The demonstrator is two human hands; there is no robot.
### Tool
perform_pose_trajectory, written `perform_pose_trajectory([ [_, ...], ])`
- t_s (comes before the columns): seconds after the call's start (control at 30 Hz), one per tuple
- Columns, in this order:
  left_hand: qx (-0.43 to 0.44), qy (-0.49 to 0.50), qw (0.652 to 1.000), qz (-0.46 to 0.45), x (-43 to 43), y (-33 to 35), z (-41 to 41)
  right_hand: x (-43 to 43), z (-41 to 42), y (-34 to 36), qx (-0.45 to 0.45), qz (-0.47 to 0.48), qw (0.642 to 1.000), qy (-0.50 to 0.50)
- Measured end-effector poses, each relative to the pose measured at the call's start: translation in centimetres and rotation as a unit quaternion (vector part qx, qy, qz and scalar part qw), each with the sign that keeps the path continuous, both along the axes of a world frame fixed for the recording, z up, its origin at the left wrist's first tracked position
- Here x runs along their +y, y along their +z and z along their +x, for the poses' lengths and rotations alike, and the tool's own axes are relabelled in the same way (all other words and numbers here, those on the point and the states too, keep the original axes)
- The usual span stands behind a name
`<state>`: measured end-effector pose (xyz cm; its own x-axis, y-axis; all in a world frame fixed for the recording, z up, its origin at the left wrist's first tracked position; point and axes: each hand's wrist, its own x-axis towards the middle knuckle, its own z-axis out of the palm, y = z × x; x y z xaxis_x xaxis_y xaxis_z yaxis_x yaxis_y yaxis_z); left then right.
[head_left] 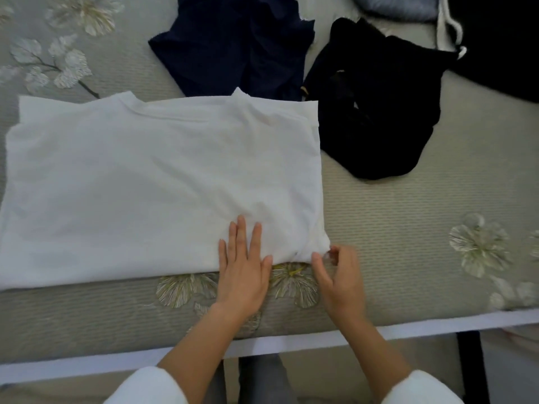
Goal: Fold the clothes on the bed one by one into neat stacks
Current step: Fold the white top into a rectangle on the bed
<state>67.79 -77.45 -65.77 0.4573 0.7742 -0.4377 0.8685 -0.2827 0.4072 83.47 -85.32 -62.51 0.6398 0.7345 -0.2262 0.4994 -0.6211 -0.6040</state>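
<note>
A white T-shirt (pixel 151 182) lies flat on the bed, partly folded, its collar toward the far side. My left hand (pixel 243 268) rests palm down with fingers spread on the shirt's near right part. My right hand (pixel 338 275) pinches the shirt's near right corner between thumb and fingers. A navy garment (pixel 233 45) lies crumpled beyond the shirt. A black garment (pixel 379 112) sits bunched to the right of it.
The bedspread (pixel 408 228) is grey-green with pale flower prints. Its near edge (pixel 291 345) runs white across the bottom. More dark clothing with a white drawstring (pixel 452 27) lies at the far right, and a grey item (pixel 396 7) at the top.
</note>
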Motion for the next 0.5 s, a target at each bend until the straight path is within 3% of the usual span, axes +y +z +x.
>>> perform_pose_trajectory([
  [0.2,-0.003,-0.010,1.000,0.000,0.4,0.2,-0.6,0.7,0.1,-0.4,0.074,-0.005,0.991,-0.114],
  [0.3,-0.011,0.010,1.000,-0.004,0.3,0.3,-0.5,0.6,1.4,1.1,0.103,0.062,0.985,-0.127],
  [0.4,-0.027,0.024,0.999,-0.006,0.4,0.1,-0.4,-0.1,4.4,2.0,0.257,0.136,0.944,-0.152],
  [0.43,-0.029,0.022,0.999,-0.007,0.4,0.1,-0.5,-0.5,5.2,1.7,0.290,0.113,0.938,-0.151],
  [0.5,-0.021,0.006,1.000,-0.004,0.4,0.0,-0.7,-0.9,6.1,0.4,0.232,-0.018,0.969,-0.078],
])
